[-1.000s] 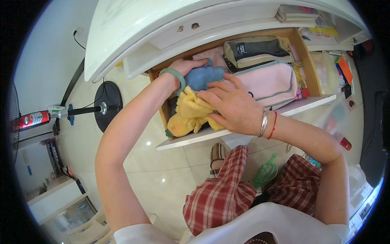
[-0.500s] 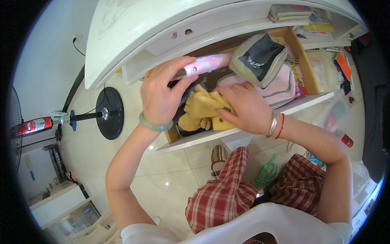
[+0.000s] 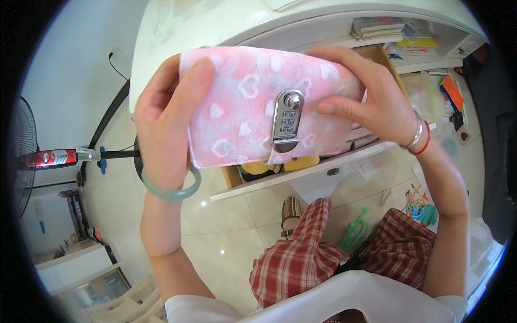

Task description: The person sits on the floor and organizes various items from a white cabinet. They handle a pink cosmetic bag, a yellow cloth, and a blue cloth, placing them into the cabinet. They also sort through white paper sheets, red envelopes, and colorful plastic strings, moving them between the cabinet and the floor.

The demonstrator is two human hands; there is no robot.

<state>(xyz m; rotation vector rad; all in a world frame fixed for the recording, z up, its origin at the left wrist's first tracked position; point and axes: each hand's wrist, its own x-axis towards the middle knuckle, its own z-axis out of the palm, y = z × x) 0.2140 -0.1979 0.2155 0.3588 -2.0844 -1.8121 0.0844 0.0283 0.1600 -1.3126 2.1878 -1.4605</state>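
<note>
- Pink case (image 3: 231, 126) is held in the air above the open drawer (image 3: 253, 184), hiding most of its inside.
- Left grip (image 3: 164, 118) pinches the left end, right grip (image 3: 383, 99) the right; some fingertips are hidden behind.
- Below, a yellow thing (image 3: 301, 163) shows only partly.
- White surface (image 3: 215, 24) stands beyond; the fan (image 3: 28, 134) is cut off.

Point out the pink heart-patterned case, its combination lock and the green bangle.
Pink heart-patterned case (image 3: 258, 110), head view: front face, near its middle.
Combination lock (image 3: 287, 121), head view: dials.
Green bangle (image 3: 171, 194), head view: lower front curve.
</note>
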